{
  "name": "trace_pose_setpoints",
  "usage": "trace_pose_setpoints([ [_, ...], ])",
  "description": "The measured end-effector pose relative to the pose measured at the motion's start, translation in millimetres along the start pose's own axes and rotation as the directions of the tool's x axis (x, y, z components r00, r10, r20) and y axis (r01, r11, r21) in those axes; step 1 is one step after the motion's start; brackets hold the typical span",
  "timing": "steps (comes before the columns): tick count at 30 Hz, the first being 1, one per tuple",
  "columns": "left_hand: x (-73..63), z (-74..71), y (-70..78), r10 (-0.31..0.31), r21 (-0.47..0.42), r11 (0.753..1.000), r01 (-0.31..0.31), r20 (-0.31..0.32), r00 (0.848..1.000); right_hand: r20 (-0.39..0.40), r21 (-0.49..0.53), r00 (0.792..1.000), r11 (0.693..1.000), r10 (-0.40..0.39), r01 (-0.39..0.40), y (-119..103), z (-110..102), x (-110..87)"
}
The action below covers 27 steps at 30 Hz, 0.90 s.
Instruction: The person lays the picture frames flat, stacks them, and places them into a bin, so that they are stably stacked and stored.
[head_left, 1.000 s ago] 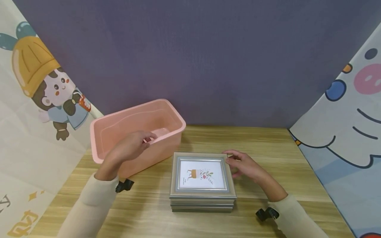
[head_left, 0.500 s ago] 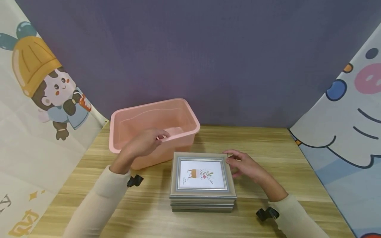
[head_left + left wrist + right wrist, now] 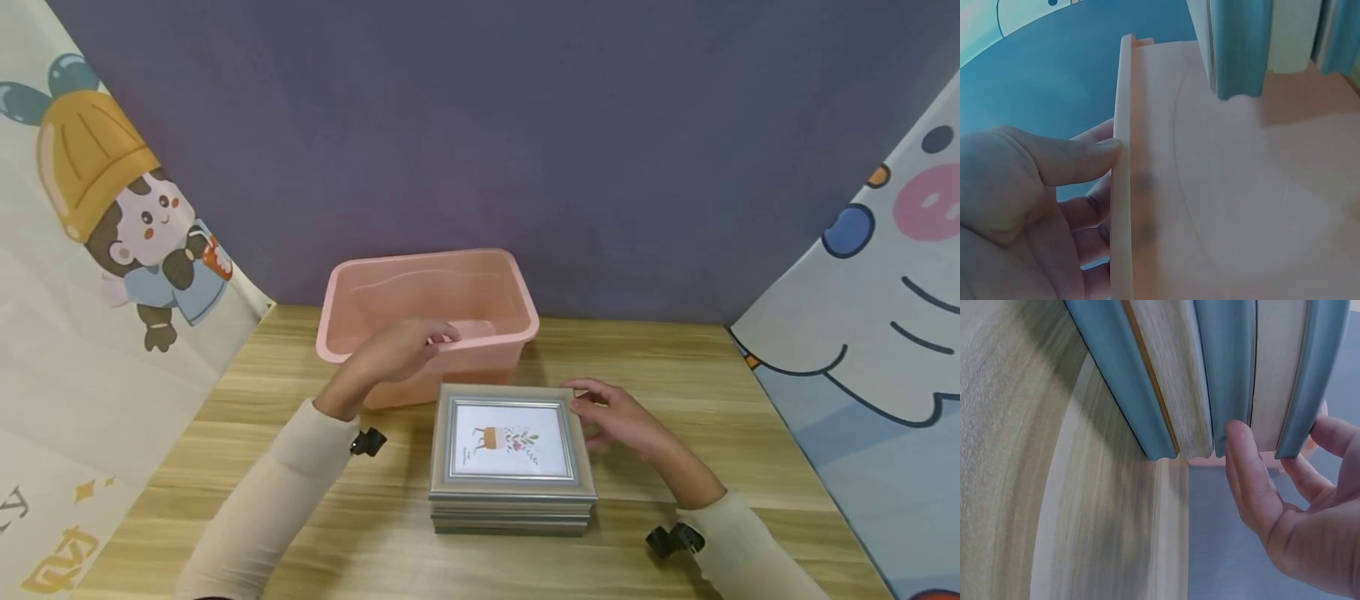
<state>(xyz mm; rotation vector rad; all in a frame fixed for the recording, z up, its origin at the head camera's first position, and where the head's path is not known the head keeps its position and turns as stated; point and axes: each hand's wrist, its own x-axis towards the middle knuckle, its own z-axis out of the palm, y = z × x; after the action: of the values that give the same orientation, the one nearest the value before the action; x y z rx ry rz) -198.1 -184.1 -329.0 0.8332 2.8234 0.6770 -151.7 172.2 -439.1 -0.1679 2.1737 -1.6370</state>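
My left hand (image 3: 405,350) pinches the near rim of a pink plastic bin (image 3: 487,360), thumb on the outer side and fingers over the edge. In the left wrist view the thumb (image 3: 1079,161) presses against the rim (image 3: 1122,219), and the other fingers lie across it. In front of the bin lies a stack of picture frames (image 3: 513,483); the top one shows a plant print under silver-grey moulding. My right hand (image 3: 615,421) rests at the stack's far right corner, its fingers (image 3: 1250,462) loosely bent and touching the frame edges (image 3: 1229,381).
The wood-grain table (image 3: 675,367) backs onto a dark blue-grey wall (image 3: 600,167). Cartoon-printed panels stand at the left (image 3: 120,250) and the right (image 3: 885,333). A small black device sits on each wrist. The bin's inside shows only its pink floor and walls.
The bin has slid rightward and slightly back with my left hand on its rim, and it has turned squarer to the wall. My right hand and the stack have stayed put.
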Motion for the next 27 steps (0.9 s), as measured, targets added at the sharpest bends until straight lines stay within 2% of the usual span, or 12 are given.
trace_pose_setpoints([
  [11,38.1,11.6,19.9,0.023,-0.007,1.000,-0.023,0.059,0.998,0.003,-0.002,1.000,1.000,0.012,-0.012,-0.2,-7.8,7.5],
  [16,51.7,14.4,32.8,0.032,0.014,0.999,-0.033,0.084,0.996,0.005,-0.014,1.000,1.000,0.010,-0.010,-0.4,-12.6,11.9],
  [22,65.9,17.7,45.7,0.083,0.044,0.995,-0.089,0.105,0.991,0.009,-0.029,1.000,1.000,0.006,-0.005,-0.1,-18.2,16.8],
  [27,77.3,24.4,54.0,0.096,0.023,0.995,-0.100,0.126,0.987,0.015,-0.028,1.000,1.000,0.004,-0.004,-0.1,-21.2,19.8],
])
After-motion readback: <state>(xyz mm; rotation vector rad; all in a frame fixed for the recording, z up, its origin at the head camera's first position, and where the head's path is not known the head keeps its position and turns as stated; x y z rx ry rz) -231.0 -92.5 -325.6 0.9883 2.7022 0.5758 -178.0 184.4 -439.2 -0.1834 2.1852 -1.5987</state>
